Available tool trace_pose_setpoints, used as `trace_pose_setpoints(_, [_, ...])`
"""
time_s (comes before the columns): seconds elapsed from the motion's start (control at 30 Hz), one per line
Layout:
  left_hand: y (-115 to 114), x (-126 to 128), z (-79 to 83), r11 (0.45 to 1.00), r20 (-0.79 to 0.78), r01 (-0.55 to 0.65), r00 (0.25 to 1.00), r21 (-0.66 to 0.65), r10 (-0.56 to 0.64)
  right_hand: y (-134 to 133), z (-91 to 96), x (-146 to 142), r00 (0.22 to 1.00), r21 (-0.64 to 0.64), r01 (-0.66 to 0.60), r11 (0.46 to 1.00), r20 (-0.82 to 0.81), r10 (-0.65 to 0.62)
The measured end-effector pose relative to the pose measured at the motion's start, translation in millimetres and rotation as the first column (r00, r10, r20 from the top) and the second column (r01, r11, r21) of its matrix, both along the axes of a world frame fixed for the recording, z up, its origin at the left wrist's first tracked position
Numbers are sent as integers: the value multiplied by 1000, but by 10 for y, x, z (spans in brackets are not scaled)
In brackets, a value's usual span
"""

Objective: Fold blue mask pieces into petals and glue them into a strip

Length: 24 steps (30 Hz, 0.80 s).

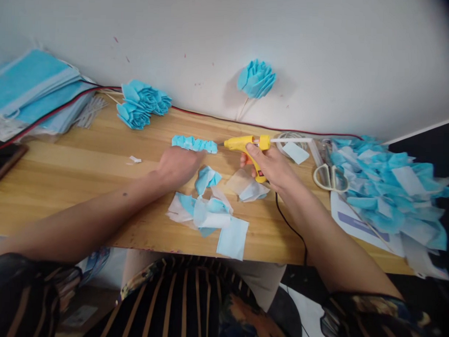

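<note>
My right hand [267, 162] is wrapped around the handle of a yellow hot glue gun [240, 142]. A white glue stick [290, 140] sticks out of its back, and its nozzle points left. The tip is just beside the right end of a row of light-blue folded petals [194, 144] lying on the table. Just below that row is my left hand [181, 166], its back to me and its fingers curled; what they hold, if anything, is hidden. Blue and white fabric pieces [211, 212] lie loose in front of the hands.
A blue flower on a stick [256, 80] leans at the wall; more blue flowers [142, 104] lie left of it. Face masks [36, 88] are stacked far left. Scissors [330, 178] and a heap of cut fabric [397, 184] lie right. The gun's black cord [291, 222] drops over the table edge.
</note>
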<state>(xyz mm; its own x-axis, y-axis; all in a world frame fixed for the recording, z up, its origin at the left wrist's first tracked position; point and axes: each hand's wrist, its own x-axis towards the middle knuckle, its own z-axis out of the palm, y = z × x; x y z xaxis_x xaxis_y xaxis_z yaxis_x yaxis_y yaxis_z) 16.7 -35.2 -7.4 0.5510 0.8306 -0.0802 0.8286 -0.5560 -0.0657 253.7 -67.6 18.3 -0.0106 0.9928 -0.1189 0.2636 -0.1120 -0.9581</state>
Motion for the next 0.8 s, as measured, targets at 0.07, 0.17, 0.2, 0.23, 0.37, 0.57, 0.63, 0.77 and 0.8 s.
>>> trace_pose_setpoints(0.07, [-2,-1,0,1000,15,-5,1000,-4,5,4,-10,6,1000,-1,-3,1000,3,3])
trace_pose_setpoints(0.17, [-5,-8,16,1000,36,-21,999,8,21,9,-21,19,1000,-1,-3,1000,12,3])
trace_pose_setpoints(0.2, [-6,-13,24,999,43,-38,998,24,37,8,-23,23,1000,-1,-1,1000,11,1])
trace_pose_setpoints(0.23, [-8,-20,33,997,55,-57,997,47,54,7,-24,26,1000,0,3,1000,7,-3])
trace_pose_setpoints(0.37, [-19,-53,71,988,112,-102,990,113,90,-5,-1,20,1000,-3,7,1000,-8,-7])
trace_pose_setpoints(0.57, [-44,-55,77,998,78,-47,996,32,45,-11,29,-11,1000,-21,19,1000,24,-18])
trace_pose_setpoints(0.63, [-35,-44,52,999,65,-34,997,16,33,-6,17,-14,1000,-25,16,1000,24,-16])
trace_pose_setpoints(0.77, [8,-34,-18,1000,40,-28,999,5,28,5,-14,-19,1000,-43,-10,999,17,10])
trace_pose_setpoints(0.8, [19,-34,-34,1000,39,-26,999,1,26,7,-19,-21,1000,-44,-13,999,12,13])
